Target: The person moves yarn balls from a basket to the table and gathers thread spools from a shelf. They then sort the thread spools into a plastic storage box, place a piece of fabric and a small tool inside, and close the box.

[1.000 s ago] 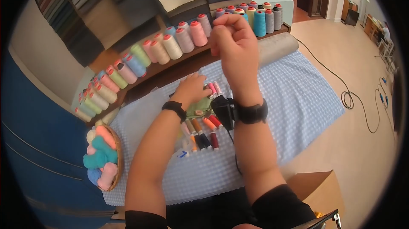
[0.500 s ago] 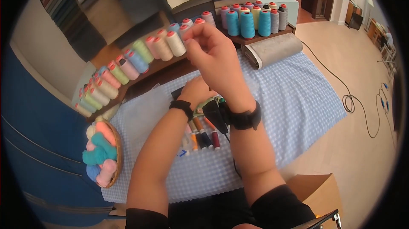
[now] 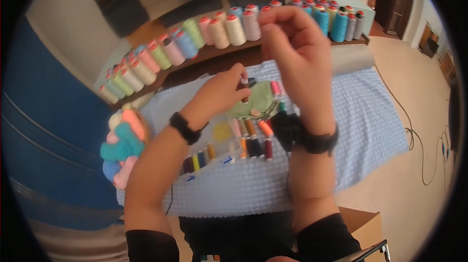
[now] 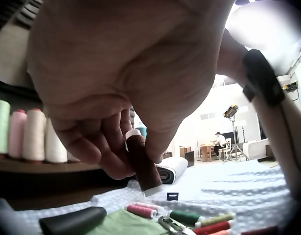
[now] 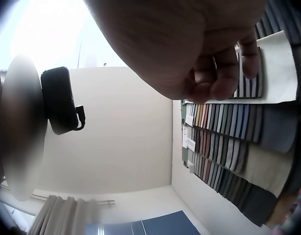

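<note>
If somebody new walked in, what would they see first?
Probably the row of colorful thread cones behind the checked cloth. Next, maybe the bright teal, pink and orange yarn beside the cloth's left edge. Near the middle, the left hand pinches a brown spool.

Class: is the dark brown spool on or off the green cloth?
Off: the left hand pinches the dark brown spool, clear of the green cloth.

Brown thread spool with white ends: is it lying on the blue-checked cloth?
No, the left hand holds the brown spool up between thumb and fingers.
</note>
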### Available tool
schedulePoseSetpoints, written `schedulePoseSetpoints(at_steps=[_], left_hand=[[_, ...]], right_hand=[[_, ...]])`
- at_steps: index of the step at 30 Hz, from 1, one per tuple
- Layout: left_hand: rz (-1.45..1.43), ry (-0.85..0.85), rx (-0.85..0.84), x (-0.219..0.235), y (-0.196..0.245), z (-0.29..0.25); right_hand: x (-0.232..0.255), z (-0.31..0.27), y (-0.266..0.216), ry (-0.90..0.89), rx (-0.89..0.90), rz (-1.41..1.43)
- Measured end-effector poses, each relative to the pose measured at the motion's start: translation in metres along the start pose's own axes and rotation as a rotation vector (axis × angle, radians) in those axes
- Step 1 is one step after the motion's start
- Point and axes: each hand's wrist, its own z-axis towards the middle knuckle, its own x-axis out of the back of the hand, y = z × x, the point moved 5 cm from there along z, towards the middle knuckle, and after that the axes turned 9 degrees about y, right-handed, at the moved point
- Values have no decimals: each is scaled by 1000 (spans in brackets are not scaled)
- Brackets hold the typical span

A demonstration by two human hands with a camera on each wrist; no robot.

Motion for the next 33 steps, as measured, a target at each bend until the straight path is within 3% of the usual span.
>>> schedulePoseSetpoints(at_steps=[4, 9, 12, 18, 24, 27, 30, 33], left_hand=[[34, -4, 61, 51, -5, -71], [-171, -144, 251, 40, -52, -130], [-164, -197, 296, 28, -61, -139], [-454, -170, 316, 2, -78, -130], [-199, -121, 230, -6, -80, -128], [-58, -178, 219, -5, -76, -128], [171, -114, -31, -7, -81, -133], [192, -192, 38, -7, -78, -137]], right_hand=[[-8, -3, -7, 0, 35, 56], [-22, -11, -13, -45, 11, 77], [-37, -18, -10, -103, 58, 22], [-49, -26, -10, -167, 17, -79], [-43, -21, -8, -113, 77, -87], [-40, -19, -6, -101, 59, -86], [-35, -14, 3, -94, 17, -137], [-30, -6, 27, -88, -1, -296]])
